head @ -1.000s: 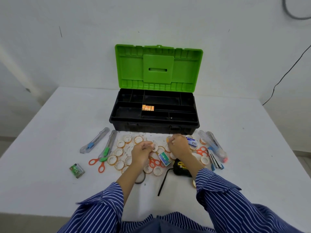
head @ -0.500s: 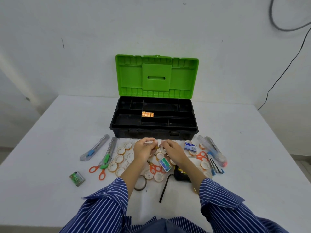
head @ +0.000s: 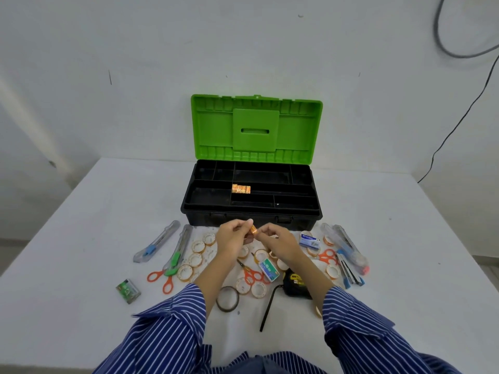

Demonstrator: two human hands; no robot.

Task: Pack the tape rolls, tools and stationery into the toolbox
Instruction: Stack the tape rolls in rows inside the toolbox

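Both hands lifted — fingers pinching small tape stack, long axis left-right, before toolbox.

Both hands have risen off the scattered rolls on the bench and met at the centre of the frame, just before the toolbox front. The left hand and right hand now pinch a small orange tape roll between their fingertips, lifted clear of the others.
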